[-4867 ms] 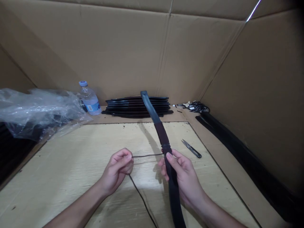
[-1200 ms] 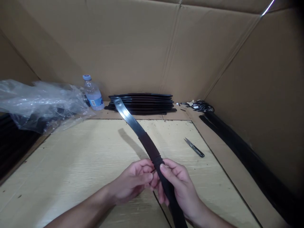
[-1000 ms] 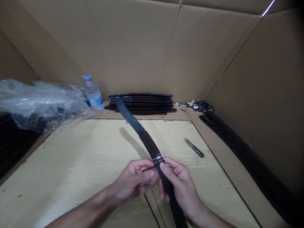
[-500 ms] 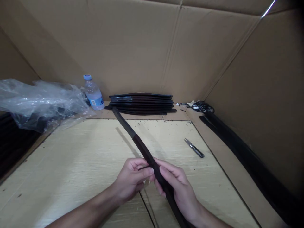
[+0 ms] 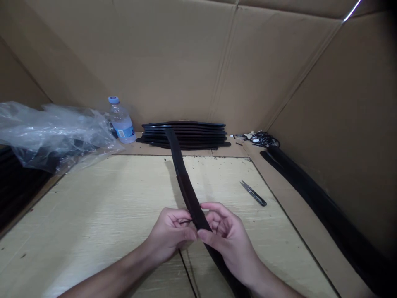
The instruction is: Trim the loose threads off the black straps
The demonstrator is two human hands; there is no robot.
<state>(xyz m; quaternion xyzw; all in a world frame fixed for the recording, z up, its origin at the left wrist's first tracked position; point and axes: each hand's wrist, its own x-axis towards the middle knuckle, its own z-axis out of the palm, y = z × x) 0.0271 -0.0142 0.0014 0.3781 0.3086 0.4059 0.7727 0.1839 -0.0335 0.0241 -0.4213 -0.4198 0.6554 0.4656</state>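
Note:
A long, dark, curved strip [image 5: 182, 176] slants across the board, its far end raised before the stack at the back. Its middle part is wound with dark cord in close turns. My right hand [image 5: 229, 240] is closed on the strip from the right, thumb on top and fingertips at its far edge. On the other side, my left hand [image 5: 172, 234] pinches the thin dark cord [image 5: 186, 269] at the strip's edge. The loose cord trails below that hand toward the lower edge of view. The fingertips under the strip are hidden.
Small thread snips [image 5: 253, 193] lie on the board to the right. Behind are a stack of dark strips [image 5: 186, 136], a water bottle [image 5: 122, 122] and a tangle of cord [image 5: 263, 139]. Clear plastic bags [image 5: 58, 132] lie left; long black pieces [image 5: 322, 207] lie right. Cardboard walls surround the board.
The strip has turned about its length, showing a broader face, and its far end has swung right and up. My right thumb has shifted toward the left hand. Both hands still hold on.

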